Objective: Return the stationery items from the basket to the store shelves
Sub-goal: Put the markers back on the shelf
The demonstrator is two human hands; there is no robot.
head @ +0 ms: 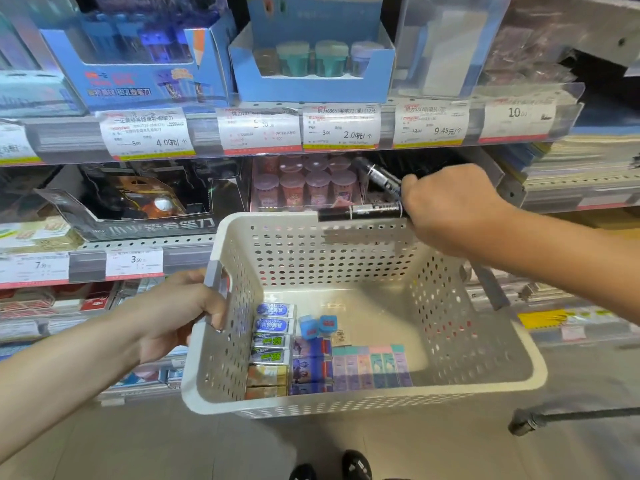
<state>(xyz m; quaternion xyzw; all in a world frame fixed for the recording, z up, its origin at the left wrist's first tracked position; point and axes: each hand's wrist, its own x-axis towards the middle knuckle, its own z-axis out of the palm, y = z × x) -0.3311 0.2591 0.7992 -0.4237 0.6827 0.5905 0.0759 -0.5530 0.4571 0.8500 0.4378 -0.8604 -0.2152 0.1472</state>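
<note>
I hold a white perforated basket [467,348] in front of the shelves; my left hand [180,313] grips its grey left handle [215,271]. Inside, at the near left, lie several boxed erasers [273,341], two small blue sharpeners [317,325] and a row of pastel packets [370,368]. My right hand [450,206] is raised over the basket's far rim and grips two black markers [363,213], one level, one tilted up toward the middle shelf.
The shelf [207,131] above carries blue display boxes [311,60] of sharpeners with price tags [341,128] below. Pink-lidded cups [304,185] and a black display box [138,202] fill the middle shelf. Stacked notebooks [581,164] lie right. My shoes [346,467] stand on the floor.
</note>
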